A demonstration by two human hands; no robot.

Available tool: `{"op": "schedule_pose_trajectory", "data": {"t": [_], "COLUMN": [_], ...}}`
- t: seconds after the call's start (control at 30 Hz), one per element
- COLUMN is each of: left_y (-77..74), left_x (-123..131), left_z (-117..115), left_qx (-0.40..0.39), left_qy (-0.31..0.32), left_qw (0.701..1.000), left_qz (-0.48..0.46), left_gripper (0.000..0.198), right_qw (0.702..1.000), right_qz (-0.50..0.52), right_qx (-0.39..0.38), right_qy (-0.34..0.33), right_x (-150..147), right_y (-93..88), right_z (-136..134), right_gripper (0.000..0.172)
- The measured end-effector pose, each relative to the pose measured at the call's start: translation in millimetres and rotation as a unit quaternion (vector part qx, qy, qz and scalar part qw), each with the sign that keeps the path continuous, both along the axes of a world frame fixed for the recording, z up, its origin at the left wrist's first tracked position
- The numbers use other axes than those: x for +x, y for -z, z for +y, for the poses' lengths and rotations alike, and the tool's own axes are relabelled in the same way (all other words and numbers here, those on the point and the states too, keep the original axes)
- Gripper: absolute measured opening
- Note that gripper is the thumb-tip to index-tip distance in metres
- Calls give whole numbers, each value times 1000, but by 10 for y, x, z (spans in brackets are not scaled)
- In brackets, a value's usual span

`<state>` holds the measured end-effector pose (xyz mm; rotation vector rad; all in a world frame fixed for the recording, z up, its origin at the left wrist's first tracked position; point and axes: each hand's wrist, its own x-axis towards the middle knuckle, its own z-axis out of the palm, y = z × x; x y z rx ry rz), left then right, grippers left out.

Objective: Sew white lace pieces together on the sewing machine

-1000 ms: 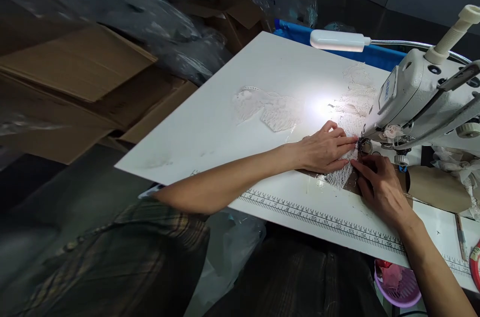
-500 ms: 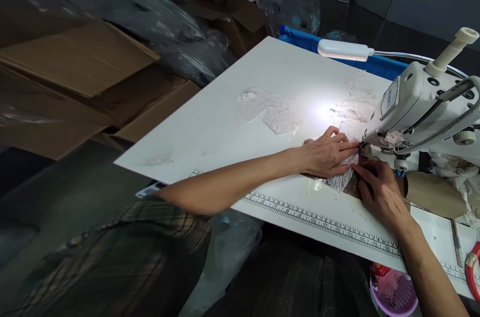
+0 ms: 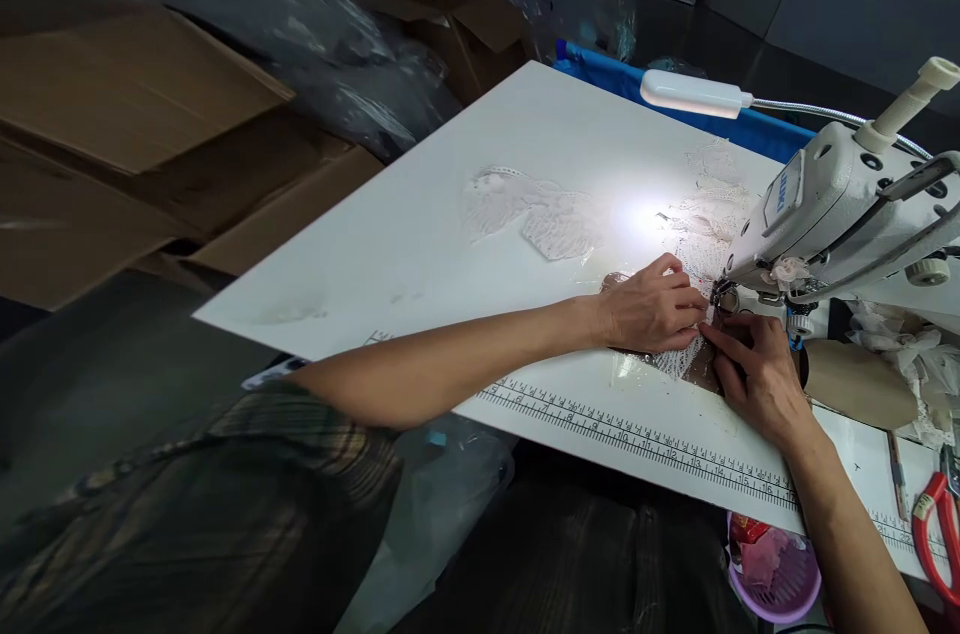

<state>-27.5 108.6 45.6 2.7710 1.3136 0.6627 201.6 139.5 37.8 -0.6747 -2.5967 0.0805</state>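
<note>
White lace fabric lies under the presser foot of a white sewing machine. My left hand rests on the lace just left of the foot, fingers bent and fingertips pressing it down. My right hand is on the near side of the foot, its index finger and thumb closed at the lace edge, close to the left fingertips. Part of the lace is hidden beneath my left hand. Farther back, more lace is bunched beside the machine head. A separate lace piece lies flat to the left.
A white lamp lights the white table. A printed ruler runs along the near edge. Red-handled pliers lie at right, above a purple basket. Cardboard boxes stand to the left.
The left fingers have bent more and drawn back slightly from the presser foot. My right hand stays almost in place at the lace. The whole view has shifted a little.
</note>
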Motion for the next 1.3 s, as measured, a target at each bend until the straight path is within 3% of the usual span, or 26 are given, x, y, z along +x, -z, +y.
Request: {"op": "schedule_pose_trajectory", "data": {"t": [0.2, 0.4, 0.77, 1.07, 1.17, 1.3], "left_y": [-27, -28, 29, 21, -1, -17], "left_x": [-32, -24, 84, 78, 15, -137], "left_z": [-14, -8, 18, 37, 92, 182], "left_qx": [-35, -23, -40, -18, 4, -23], "left_qy": [-9, -21, -108, -113, -96, -77], "left_qw": [999, 998, 993, 993, 995, 996], "left_qz": [3, 50, 36, 28, 27, 36], "left_gripper": [26, 34, 36, 40, 38, 36], "right_qw": [1000, 999, 993, 996, 993, 984], "right_qz": [-18, -32, -80, -13, 38, 83], "right_qx": [-9, 4, 42, -24, -83, -125], "right_qy": [17, 21, 76, 81, 71, 94], "right_x": [4, -21, -91, -42, 11, 47], "right_y": [9, -9, 16, 73, 55, 12], "right_z": [-13, 6, -6, -10, 2, 28], "right_gripper": [37, 39, 42, 40, 41, 42]}}
